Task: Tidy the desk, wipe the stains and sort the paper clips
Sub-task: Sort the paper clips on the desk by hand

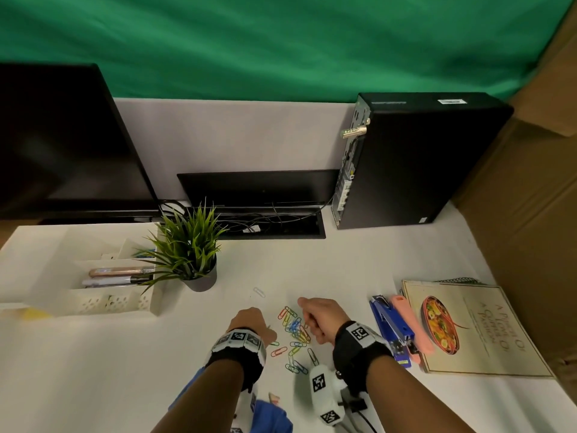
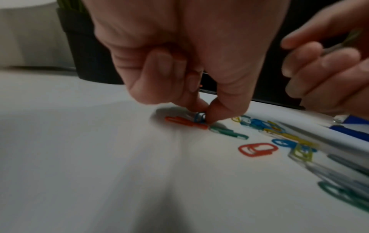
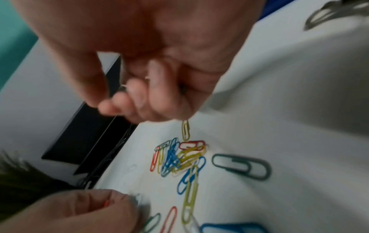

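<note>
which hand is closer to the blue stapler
Right. The right hand hovers over the paper clip pile, just left of the blue stapler. The left hand is on the pile's far side, pinching a blue paper clip.

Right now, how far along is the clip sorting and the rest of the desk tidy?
Early. Pens already lie in the organiser. In hand: the left hand pinches a blue clip; the right hand hangs curled over the pile. Left: the mixed clips remain unsorted, the staplers and book lie out. I see no stains.
</note>
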